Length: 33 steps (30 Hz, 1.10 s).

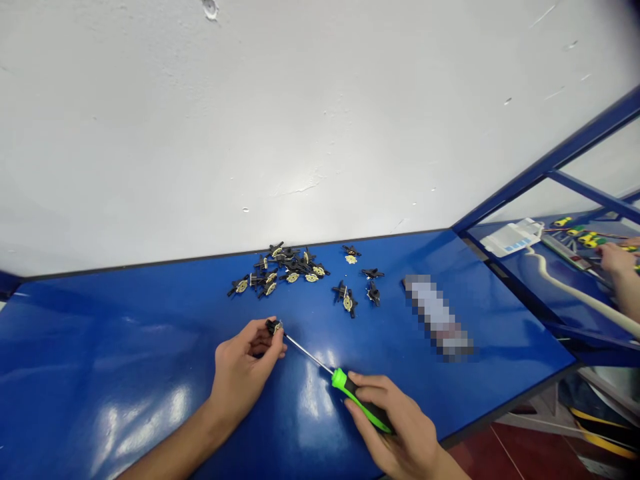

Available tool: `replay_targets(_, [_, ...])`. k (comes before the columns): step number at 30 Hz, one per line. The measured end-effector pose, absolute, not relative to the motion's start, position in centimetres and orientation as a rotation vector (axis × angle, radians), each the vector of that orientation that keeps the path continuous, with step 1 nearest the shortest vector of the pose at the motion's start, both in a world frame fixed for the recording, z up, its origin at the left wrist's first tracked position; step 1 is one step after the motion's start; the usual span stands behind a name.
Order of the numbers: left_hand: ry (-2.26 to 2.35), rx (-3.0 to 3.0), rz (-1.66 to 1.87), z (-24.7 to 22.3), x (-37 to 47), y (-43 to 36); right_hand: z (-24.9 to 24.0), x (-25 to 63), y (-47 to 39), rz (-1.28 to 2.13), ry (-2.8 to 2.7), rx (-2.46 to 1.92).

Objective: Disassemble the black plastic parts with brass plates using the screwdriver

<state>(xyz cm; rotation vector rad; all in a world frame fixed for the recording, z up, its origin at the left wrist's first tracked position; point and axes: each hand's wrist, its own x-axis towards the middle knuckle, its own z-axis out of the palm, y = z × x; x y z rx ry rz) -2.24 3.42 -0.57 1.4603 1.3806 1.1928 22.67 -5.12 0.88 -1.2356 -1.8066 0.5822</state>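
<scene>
near the middle of the frame, just below centre, our left hand (243, 370) pinches a small black part (271, 325) between thumb and fingertips. our right hand (407, 427), lower right of centre, is closed around the green-and-black handle of a screwdriver (339, 378), its shaft slanting up-left to the part. we judge the part light and stiff, probably hard plastic with a thin brass-coloured plate, so its slim arms might snap or bend under a hard squeeze. it seems best held by its thicker black body, our fingertips away from the screwdriver's tip, which could slip. the handle looks grippy and easy to turn. similar parts (293, 277) lie loosely heaped above, on the glossy blue table (125, 347), where they probably slide easily.
</scene>
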Motion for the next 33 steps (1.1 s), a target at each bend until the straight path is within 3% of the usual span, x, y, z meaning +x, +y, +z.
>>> replay_targets(2, [1.384,1.484,1.199,-0.5,-2.3,3.4,0.8,22.1,-5.1,0.801,-1.529,-1.351])
replay_targets(6, [1.392,1.56,1.238,-0.4,-2.3,3.2,1.6,20.8,-4.6,1.548,-0.654,-1.49])
replay_targets(8, [1.388,1.592,1.252,-0.4,-2.3,3.1,2.1,20.6,-4.5,1.657,-0.484,-1.478])
replay_targets(16, [1.445,1.525,1.168,-0.6,-2.2,3.6,1.9,22.2,-5.3,0.802,-1.652,-1.522])
replay_targets(27, [1.487,1.555,0.963,1.7,-0.8,4.4,0.3,22.6,-6.2,0.588,-1.343,-1.61])
replay_targets(33, [1.491,1.552,1.005,0.8,0.3,3.9,-0.3,22.2,-6.2,0.461,-1.433,-1.511])
